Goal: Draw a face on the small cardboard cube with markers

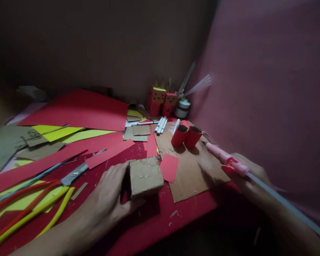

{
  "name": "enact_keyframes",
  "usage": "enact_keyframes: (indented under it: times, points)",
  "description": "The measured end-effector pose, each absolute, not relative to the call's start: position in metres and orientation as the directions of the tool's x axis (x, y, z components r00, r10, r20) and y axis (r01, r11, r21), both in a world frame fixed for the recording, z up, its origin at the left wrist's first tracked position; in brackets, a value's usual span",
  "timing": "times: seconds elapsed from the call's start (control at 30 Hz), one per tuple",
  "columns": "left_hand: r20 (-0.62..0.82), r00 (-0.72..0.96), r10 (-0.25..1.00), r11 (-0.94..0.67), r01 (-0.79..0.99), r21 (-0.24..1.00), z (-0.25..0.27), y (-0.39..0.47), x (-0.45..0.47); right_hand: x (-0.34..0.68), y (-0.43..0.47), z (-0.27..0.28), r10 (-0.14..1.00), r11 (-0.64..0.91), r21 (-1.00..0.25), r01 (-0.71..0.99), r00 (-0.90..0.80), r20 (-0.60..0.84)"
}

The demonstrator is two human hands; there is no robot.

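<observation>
My left hand (110, 192) grips a small cardboard box (146, 177) by its left side, thumb below and fingers behind its upper edge. Glue-like beads run along the box's edges. In my right hand (249, 174) is a pink glue gun (226, 158), its nozzle pointing left over the cardboard sheet (197, 174). A red light glows on the gun, and a long translucent glue stick (288, 204) sticks out of its back. Two red paper-covered tubes (180, 136) stand upright on the cardboard sheet, close together. Beside the box lies a red paper piece (169, 167).
Scissors with orange handles (24, 199) and a yellow-handled tool (40, 209) lie at left among red paper (80, 110), yellow paper and cardboard scraps. White markers (160, 125), two decorated boxes (157, 97) and a small jar (182, 107) sit at the back. A pink cloth (269, 78) hangs at right.
</observation>
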State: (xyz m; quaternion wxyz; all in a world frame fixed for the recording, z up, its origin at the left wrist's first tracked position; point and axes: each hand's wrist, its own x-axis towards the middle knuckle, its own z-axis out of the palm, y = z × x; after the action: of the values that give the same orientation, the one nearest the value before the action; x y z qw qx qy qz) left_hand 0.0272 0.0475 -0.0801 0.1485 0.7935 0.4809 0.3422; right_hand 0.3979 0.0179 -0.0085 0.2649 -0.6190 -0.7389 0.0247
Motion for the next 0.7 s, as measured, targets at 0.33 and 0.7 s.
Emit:
enact_keyframes:
  times: [0.33, 0.7]
  points:
    - [0.272, 0.316, 0.909, -0.416, 0.642, 0.644, -0.071, 0.050, 0.022, 0.426, 0.080, -0.035, 0.986, 0.076, 0.001, 0.997, -0.075, 0.148]
    - [0.147, 0.485, 0.862, -0.471, 0.659, 0.587, -0.046, 0.042, -0.025, 0.429, 0.089, -0.045, 0.982, 0.109, -0.083, 0.991, -0.095, 0.166]
